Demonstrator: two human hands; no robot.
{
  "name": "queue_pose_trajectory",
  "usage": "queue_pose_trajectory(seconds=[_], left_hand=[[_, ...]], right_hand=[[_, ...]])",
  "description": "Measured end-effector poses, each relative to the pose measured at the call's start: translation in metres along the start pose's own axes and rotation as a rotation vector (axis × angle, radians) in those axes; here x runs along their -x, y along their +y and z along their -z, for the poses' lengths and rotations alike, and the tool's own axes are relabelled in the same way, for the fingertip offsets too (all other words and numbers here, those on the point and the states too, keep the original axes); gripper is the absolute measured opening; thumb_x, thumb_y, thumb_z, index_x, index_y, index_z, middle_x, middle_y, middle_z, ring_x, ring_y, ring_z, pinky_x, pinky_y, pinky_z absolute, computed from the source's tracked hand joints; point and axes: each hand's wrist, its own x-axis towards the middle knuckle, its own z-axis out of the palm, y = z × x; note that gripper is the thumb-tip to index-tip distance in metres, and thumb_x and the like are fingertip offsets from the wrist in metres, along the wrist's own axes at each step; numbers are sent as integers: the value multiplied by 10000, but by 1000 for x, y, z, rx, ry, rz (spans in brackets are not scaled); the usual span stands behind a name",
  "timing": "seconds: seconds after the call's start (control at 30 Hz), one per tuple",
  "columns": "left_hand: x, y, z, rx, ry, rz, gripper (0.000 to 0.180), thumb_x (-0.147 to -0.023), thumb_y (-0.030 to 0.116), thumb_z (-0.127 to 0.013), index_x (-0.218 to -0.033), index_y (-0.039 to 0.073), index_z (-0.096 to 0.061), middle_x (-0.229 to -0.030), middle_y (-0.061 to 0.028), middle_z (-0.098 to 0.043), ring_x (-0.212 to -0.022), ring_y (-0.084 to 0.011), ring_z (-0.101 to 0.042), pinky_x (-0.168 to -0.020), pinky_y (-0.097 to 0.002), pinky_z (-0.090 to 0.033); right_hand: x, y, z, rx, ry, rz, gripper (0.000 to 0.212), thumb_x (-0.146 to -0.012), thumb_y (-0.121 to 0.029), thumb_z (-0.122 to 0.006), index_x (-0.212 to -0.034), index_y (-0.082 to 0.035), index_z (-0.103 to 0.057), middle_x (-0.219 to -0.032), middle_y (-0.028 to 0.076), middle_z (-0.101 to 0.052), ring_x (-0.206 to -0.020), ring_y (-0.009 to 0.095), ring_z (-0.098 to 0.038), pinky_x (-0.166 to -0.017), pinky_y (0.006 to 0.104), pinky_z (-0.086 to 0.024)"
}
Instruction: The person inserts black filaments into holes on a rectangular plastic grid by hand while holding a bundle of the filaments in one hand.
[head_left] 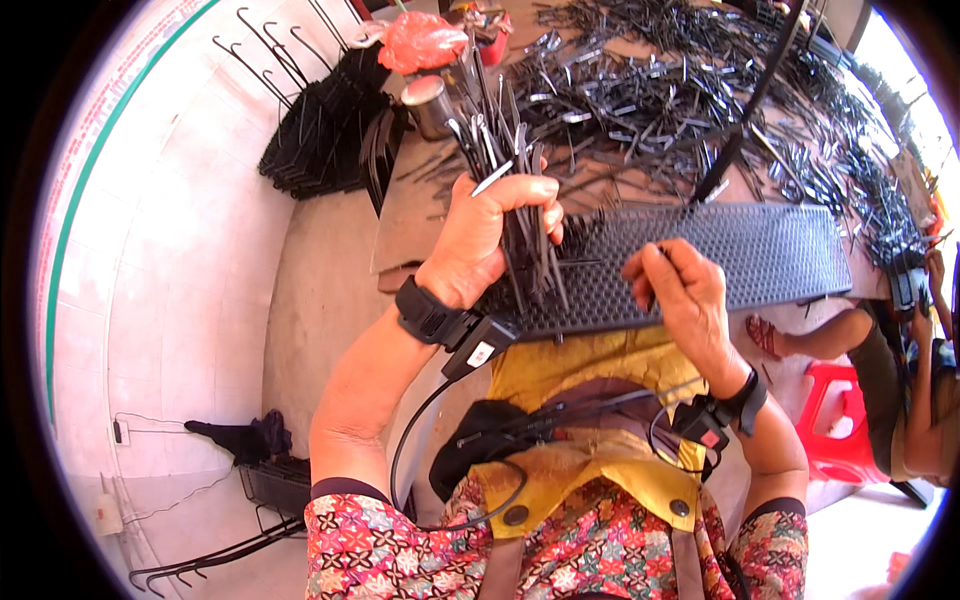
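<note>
My left hand (490,220) is closed around a bundle of thin dark metal strips (540,265), held roughly upright over the left end of a black perforated tray (775,250). Some strips have shiny, pale ends that stick up above the fist. To the right, my right hand (688,295) hangs above the tray's near edge with thumb and fingers pinched together. Whatever lies between those fingertips, if anything, is hidden. Several short dark pieces stand in the tray's holes near my left hand.
A large heap of loose dark strips (640,100) covers the far side of the brown table (410,185). A metal can (428,105) and red plastic bag (420,42) stand far left. Black wire racks (325,125) lean leftward. Another person's leg (830,335) and a red stool (830,420) are right.
</note>
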Motion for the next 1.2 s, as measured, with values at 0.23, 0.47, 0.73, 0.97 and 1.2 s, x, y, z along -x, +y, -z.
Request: queue_pose_trajectory(seconds=[0.23, 0.47, 0.73, 0.97, 1.2], left_hand=[[90, -59, 15, -81, 7, 54, 321, -719, 16, -655, -1000, -40, -509, -668, -84, -546, -552, -182, -561, -532, -323, -483], [120, -86, 28, -219, -38, 111, 445, -716, 26, -659, -1120, -26, -480, -698, -78, -551, -558, -172, -554, -557, -311, -476], [121, -103, 21, -206, -141, 221, 482, -682, -29, -671, -1127, -24, -483, -688, -73, -561, -550, -159, -548, -541, -289, -454], [107, -108, 15, -323, -193, 318, 480, -666, 33, -722, -1098, -18, -519, -697, -50, -570, -558, -125, -543, -518, -255, -443], [102, -115, 19, -330, -207, 337, 462, -660, 50, -720, -1076, -22, -532, -683, -39, -570, -553, -111, -537, -506, -240, -443]], right_hand=[[16, 45, 22, 221, 99, 57, 286, -899, -211, -576, -730, 19, -560, -569, 41, -496, -558, 67, -400, -508, 267, -367], [2, 50, 23, -65, 158, 25, 163, -867, -90, -602, -983, 24, -602, -691, 55, -630, -553, 67, -581, -472, 206, -501], [-49, 60, 8, -78, 271, 294, 143, -910, -73, -530, -1001, 10, -602, -748, 63, -639, -612, 103, -620, -558, 236, -535], [-71, 67, -7, -26, 202, 370, 155, -900, -87, -549, -1011, 4, -607, -761, 60, -652, -632, 97, -632, -578, 230, -529], [-76, 58, -14, 281, 141, 583, 143, -860, -49, -574, -985, 15, -597, -732, 115, -630, -603, 195, -635, -562, 274, -498]])
